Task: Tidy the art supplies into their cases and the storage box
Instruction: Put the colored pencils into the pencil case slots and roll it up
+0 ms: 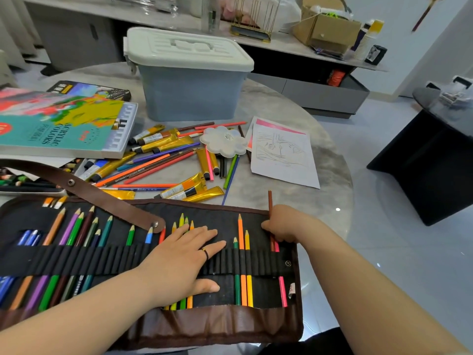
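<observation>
Head view, lower frame: my left hand [184, 254] presses flat on the pencil roll [217, 326], my right hand [284, 224] grips a brown pencil [269, 201].

Storage box [189, 96]: one. Pencil roll [204, 326]: one. Palette [224, 142]: one. Sketch sheet [281, 155]: one. Hands [179, 262] [284, 224]: two.

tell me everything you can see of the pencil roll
The pencil roll lies unrolled flat at the near edge of the table. It looks like black fabric with brown leather-like trim, a brown bottom flap and a snap strap lying across its upper left. A band of elastic loops holds coloured pencils, tips pointing away; many loops are unfilled. The left hand rests flat on its middle; the right hand grips a brown pencil at its right end.
</observation>
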The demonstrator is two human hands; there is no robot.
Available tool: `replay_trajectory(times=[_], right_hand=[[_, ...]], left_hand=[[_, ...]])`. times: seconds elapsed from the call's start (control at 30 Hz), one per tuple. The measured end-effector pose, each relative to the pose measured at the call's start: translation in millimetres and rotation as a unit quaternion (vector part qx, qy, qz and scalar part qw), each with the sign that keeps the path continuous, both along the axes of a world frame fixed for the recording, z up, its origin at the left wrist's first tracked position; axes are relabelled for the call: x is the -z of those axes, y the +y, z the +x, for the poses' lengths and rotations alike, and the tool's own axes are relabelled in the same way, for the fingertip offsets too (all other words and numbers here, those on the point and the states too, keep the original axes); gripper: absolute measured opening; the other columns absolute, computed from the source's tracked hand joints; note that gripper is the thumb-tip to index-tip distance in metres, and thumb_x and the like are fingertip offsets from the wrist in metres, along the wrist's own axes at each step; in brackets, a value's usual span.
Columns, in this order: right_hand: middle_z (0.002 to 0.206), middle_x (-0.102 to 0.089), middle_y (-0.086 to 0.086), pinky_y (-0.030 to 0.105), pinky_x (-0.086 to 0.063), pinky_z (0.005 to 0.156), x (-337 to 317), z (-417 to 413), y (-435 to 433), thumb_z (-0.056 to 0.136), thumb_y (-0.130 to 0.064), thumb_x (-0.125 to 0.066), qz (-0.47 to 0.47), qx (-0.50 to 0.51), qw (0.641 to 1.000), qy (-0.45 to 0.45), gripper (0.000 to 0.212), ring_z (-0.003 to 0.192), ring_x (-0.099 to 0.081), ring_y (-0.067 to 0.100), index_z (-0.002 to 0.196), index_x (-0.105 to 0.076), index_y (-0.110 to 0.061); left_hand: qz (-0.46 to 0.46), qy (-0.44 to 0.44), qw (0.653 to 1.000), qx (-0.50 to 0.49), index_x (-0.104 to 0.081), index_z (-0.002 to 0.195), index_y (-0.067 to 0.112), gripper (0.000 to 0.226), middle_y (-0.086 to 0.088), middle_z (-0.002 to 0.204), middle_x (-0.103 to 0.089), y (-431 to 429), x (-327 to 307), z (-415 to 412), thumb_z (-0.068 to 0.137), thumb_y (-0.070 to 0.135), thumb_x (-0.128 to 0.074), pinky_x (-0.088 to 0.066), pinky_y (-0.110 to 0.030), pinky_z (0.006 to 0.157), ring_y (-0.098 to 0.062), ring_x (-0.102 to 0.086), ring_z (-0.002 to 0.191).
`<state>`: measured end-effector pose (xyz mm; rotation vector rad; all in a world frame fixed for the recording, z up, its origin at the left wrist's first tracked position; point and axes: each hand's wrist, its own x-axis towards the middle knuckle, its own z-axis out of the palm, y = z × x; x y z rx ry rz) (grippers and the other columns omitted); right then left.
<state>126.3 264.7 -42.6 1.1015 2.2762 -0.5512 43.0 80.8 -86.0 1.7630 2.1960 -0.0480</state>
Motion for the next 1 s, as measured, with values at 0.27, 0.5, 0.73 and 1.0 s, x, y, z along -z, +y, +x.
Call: replay_trajectory(times=[0.27, 0.5, 0.73, 1.0], right_hand=[[0.062, -0.041, 0.001, 0.024, -0.03, 0.051, 11.2, -5.6, 2.4, 0.094, -0.023, -0.042, 0.075, 0.068, 0.989, 0.111, 0.036, 0.072, -0.048, 0.024, 0.06, -0.034, -0.014], [0.05, -0.047, 0.001, 0.02, -0.03, 0.047, -2.7, 2.8, 1.5, 0.086, -0.015, -0.05, -0.026, 0.008, 0.999, 0.043, 0.031, 0.048, -0.039, 0.011, 0.057, -0.042, -0.011], [0.029, -0.046, -0.002, 0.02, -0.034, 0.051, 6.5, 6.1, 0.2, 0.092, -0.025, -0.046, 0.03, 0.018, 0.998, 0.06, 0.043, 0.049, -0.043, 0.011, 0.052, -0.042, -0.012], [0.039, -0.057, -0.002, 0.02, -0.034, 0.054, 4.2, 2.3, -2.6, 0.089, -0.012, -0.046, 0.056, -0.011, 0.998, -0.004, 0.041, 0.052, -0.043, 0.012, 0.048, -0.045, -0.011]], left_hand=[[-0.023, -0.005, 1.0, 0.002, 0.005, 0.147, 0.033, 0.127, 0.008, 0.157, 0.01, 1.2, -2.7, -0.5, 0.032, 0.089, 0.007, 0.022, -0.025, 0.099, -0.011, 0.012, 0.144], [-0.041, 0.005, 0.999, -0.007, 0.004, 0.147, 0.031, 0.08, 0.006, 0.156, 0.011, 1.9, -5.4, 3.3, 0.084, 0.069, -0.027, 0.02, -0.025, 0.1, -0.012, 0.013, 0.144], [-0.042, 0.001, 0.999, -0.012, 0.005, 0.147, 0.031, 0.075, 0.006, 0.156, 0.012, 3.5, -3.8, 4.1, 0.089, 0.06, -0.034, 0.02, -0.025, 0.101, -0.012, 0.013, 0.144], [-0.022, 0.0, 0.999, -0.025, 0.004, 0.147, 0.029, 0.074, 0.004, 0.157, 0.012, 1.2, -4.1, 7.6, 0.09, 0.058, -0.033, 0.019, -0.027, 0.104, -0.013, 0.014, 0.144]])
